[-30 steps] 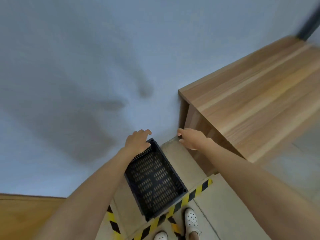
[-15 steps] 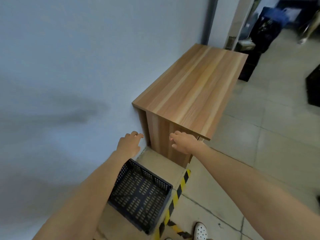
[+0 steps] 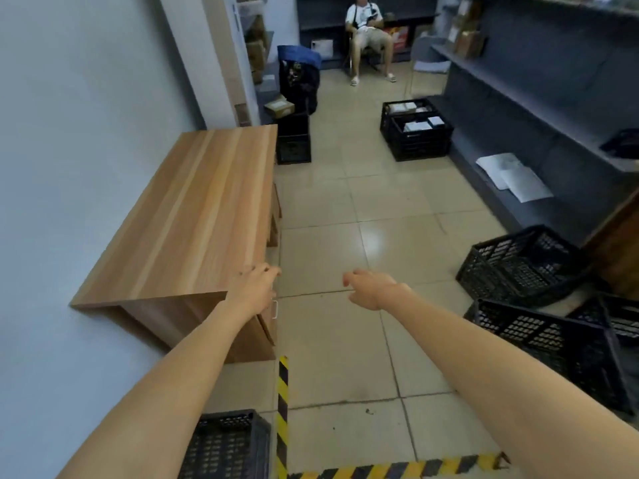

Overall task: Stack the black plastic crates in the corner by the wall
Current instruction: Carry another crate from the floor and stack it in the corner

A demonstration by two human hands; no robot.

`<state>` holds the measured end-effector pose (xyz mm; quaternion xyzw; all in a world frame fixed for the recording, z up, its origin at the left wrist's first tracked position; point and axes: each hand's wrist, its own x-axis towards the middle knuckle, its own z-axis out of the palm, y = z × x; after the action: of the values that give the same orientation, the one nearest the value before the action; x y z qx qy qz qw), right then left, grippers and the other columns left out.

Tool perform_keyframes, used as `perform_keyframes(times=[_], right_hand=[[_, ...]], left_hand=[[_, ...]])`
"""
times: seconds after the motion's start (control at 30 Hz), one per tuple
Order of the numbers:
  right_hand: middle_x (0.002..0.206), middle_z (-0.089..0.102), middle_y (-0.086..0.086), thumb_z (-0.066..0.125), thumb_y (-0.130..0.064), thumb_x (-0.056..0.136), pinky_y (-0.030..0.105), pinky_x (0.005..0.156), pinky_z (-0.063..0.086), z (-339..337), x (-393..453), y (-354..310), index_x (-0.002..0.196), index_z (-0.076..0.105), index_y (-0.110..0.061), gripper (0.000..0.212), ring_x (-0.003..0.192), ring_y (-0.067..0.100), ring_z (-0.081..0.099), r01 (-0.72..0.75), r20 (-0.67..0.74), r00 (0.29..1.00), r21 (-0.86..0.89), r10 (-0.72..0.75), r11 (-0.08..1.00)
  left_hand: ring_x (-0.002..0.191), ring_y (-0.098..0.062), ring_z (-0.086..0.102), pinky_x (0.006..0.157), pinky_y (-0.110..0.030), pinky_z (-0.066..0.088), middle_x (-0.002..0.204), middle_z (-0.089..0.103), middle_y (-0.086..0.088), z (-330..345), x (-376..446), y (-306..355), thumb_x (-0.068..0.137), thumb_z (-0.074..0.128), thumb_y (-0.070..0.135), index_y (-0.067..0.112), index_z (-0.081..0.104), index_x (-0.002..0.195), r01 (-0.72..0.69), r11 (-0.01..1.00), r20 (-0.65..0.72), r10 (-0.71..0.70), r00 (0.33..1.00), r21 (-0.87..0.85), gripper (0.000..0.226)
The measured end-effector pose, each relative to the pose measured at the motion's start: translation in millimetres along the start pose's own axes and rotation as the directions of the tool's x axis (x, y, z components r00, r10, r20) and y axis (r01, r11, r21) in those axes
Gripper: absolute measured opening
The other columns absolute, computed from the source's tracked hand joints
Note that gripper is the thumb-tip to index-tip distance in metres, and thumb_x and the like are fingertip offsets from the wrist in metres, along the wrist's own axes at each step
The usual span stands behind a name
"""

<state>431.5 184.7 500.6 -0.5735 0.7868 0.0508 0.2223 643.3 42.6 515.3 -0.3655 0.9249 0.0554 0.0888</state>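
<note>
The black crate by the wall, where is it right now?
In the head view the black crate sits on the floor at the bottom left, beside the wall, just left of the yellow-black floor tape.

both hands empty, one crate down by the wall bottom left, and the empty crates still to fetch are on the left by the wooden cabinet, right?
Not quite. In the head view the empty crates sit on the right, by the grey shelving, not beside the wooden cabinet. The rest holds: left hand and right hand hold nothing, and one crate sits by the wall.

Black perforated crates (image 3: 525, 267), tan striped-grain wooden cabinet (image 3: 193, 216), yellow-and-black hazard tape (image 3: 283, 402), beige floor tiles (image 3: 345, 340)
</note>
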Motion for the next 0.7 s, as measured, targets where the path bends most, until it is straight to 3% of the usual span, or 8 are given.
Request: perform_keyframes(times=[0.17,0.37,0.57,0.7], right_hand=[[0.138,0.047,0.011,0.044,-0.021,0.099,0.041,0.095,0.043,13,-80,148,0.136,0.043,-0.016,0.038,0.123,0.032,0.05,-0.177,0.036,0.984,0.048,0.175,0.983],[0.136,0.051,0.01,0.046,-0.023,0.096,0.042,0.095,0.045,40,-189,305,0.136,0.045,-0.017,0.04,0.123,0.032,0.051,-0.404,0.051,0.915,0.127,0.401,0.906],[0.133,0.053,0.009,0.045,-0.029,0.1,0.044,0.094,0.049,77,-295,415,0.135,0.045,-0.017,0.037,0.117,0.031,0.055,-0.569,0.06,0.818,0.222,0.572,0.792],[0.121,0.056,0.007,0.045,-0.029,0.1,0.039,0.076,0.048,117,-359,465,0.125,0.046,-0.018,0.028,0.104,0.03,0.058,-0.677,0.123,0.73,0.273,0.673,0.684]], left_hand=[[0.131,-0.029,0.044,0.103,-0.043,0.041,0.143,0.047,-0.002,7,39,158,0.094,0.057,0.03,0.024,0.043,0.141,-0.197,0.975,0.056,0.192,0.98,0.101,0.049],[0.136,-0.027,0.04,0.107,-0.041,0.036,0.148,0.044,-0.003,11,66,350,0.095,0.054,0.033,0.025,0.042,0.143,-0.406,0.906,0.107,0.395,0.913,0.122,0.05],[0.133,-0.028,0.042,0.107,-0.042,0.035,0.143,0.047,-0.003,15,90,493,0.093,0.053,0.031,0.026,0.043,0.14,-0.574,0.791,0.142,0.556,0.819,0.213,0.048],[0.128,-0.03,0.047,0.1,-0.043,0.041,0.138,0.051,-0.005,28,99,584,0.092,0.056,0.03,0.025,0.045,0.138,-0.695,0.666,0.187,0.671,0.717,0.271,0.048]])
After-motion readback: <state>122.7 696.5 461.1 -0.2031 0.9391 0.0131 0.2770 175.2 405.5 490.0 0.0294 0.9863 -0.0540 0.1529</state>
